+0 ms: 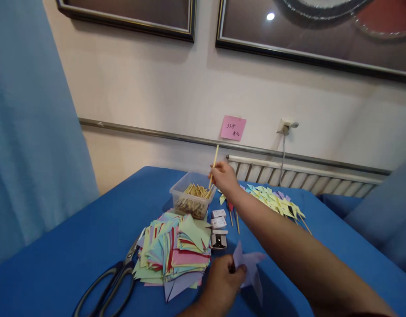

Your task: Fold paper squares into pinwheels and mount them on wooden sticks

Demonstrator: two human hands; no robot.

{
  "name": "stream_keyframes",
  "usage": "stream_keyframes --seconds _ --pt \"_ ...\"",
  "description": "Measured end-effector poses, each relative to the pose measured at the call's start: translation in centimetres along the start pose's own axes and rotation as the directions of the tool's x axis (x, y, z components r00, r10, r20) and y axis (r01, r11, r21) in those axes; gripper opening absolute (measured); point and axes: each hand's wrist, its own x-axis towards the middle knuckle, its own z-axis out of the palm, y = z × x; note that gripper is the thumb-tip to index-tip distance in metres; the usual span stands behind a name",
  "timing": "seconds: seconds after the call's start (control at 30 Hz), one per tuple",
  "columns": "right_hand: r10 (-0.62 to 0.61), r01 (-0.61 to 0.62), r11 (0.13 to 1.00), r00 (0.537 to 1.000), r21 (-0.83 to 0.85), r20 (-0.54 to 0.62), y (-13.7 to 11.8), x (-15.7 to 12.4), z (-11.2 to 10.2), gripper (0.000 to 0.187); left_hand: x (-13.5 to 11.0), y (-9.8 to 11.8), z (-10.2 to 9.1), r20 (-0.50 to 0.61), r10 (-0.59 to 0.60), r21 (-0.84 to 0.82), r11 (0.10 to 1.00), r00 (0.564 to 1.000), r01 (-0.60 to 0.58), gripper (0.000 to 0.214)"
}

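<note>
My left hand (224,281) is closed on a lavender paper pinwheel (251,268), pinching it near the middle, its points spread out to the right. Farther off, my right hand (224,176) grips a thin wooden stick (215,160), held nearly upright at the right rim of a clear plastic box (176,196). Many similar short sticks (198,191) lie inside that box. Beside my left hand is a thick pile of cut coloured paper squares (176,251), in green, pink, red, yellow and lavender.
Black-handled scissors (115,281) lie left of the paper pile. Small white boxes (219,222) stand right of it, one opened. Finished pinwheels (272,200) on sticks are heaped at the back right of the blue-covered table (74,246). Behind are a radiator (256,169) and wall.
</note>
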Motion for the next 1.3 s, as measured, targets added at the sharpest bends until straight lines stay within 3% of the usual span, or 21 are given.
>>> stream_keyframes --seconds 0.07,0.13,0.2,0.33,0.47,0.7,1.3 --pt "-0.013 0.02 0.992 0.998 0.121 -0.056 1.4 -4.8 -2.0 0.033 0.0 0.4 -0.1 -0.055 0.022 0.032 0.999 0.998 -0.02 0.027" --pt "0.021 0.035 0.88 0.993 0.474 -0.112 3.6 -10.0 -3.3 0.029 0.1 0.9 -0.1 -0.012 0.029 -0.015 0.999 0.999 -0.029 0.028" --pt "0.079 -0.003 0.775 0.993 0.632 -0.092 6.0 -14.3 -3.7 0.027 0.4 1.3 -0.2 -0.053 0.034 -0.021 0.999 0.998 -0.036 0.03" --pt "0.157 -0.098 0.592 0.988 0.8 0.005 10.4 -18.7 -2.6 0.025 0.8 1.9 -0.5 -0.077 0.048 -0.021 0.999 0.996 -0.05 0.032" --pt "0.211 -0.186 0.484 0.973 0.855 0.092 12.3 -19.5 -1.4 0.031 0.8 2.1 -0.8 -0.097 0.068 0.012 0.998 0.993 -0.067 0.032" --pt "0.251 -0.341 0.553 0.938 0.76 0.238 12.2 -20.1 -1.2 0.044 0.6 2.7 -0.8 -0.15 0.05 -0.004 0.999 0.987 -0.051 0.03" --pt "0.196 -0.45 0.553 0.888 0.701 0.416 12.9 -20.9 -0.5 0.045 -0.5 3.4 -1.0 -0.196 0.036 -0.125 0.99 0.98 -0.062 0.032"
